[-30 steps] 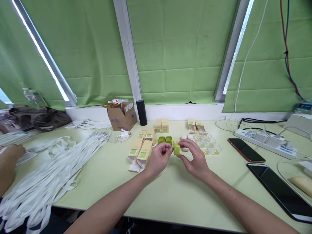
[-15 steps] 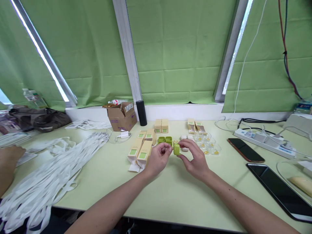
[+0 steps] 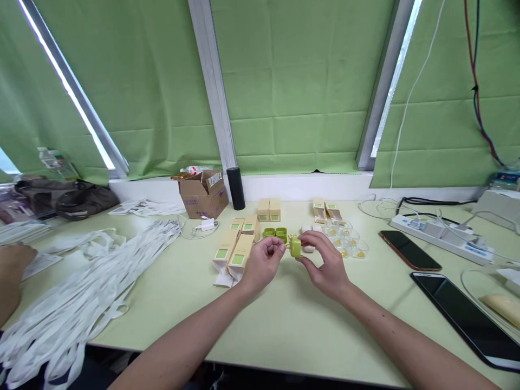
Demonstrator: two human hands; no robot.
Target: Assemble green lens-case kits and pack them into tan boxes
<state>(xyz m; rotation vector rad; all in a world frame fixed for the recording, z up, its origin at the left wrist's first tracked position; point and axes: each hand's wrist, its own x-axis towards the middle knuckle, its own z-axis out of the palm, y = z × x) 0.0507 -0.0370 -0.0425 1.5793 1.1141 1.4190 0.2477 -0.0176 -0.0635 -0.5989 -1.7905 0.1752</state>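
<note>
Over the middle of the table, my right hand (image 3: 325,262) holds a small glossy green case (image 3: 295,247) between thumb and fingers. My left hand (image 3: 265,261) is closed in a pinch at the case's left side, where a tiny yellowish piece shows; what exactly it grips is too small to make out. Just behind the hands lie open green cases (image 3: 275,233). White rounded pieces (image 3: 307,248) are partly hidden behind my right fingers. Clear plastic pieces with yellow centres (image 3: 344,241) lie to the right. Beige boxes with green labels (image 3: 239,259) rest left of my left hand.
White straps (image 3: 89,281) spread over the left side, beside another person's hand (image 3: 14,271). A cardboard box (image 3: 203,196) and black cylinder (image 3: 235,188) stand at the back. Two phones (image 3: 410,250) and a power strip (image 3: 442,235) lie right. More beige boxes (image 3: 269,210) stand behind.
The green case has turned slightly, so more of its broad face shows. My hands have hardly moved. The other person's hand at the left edge has shifted a little.
</note>
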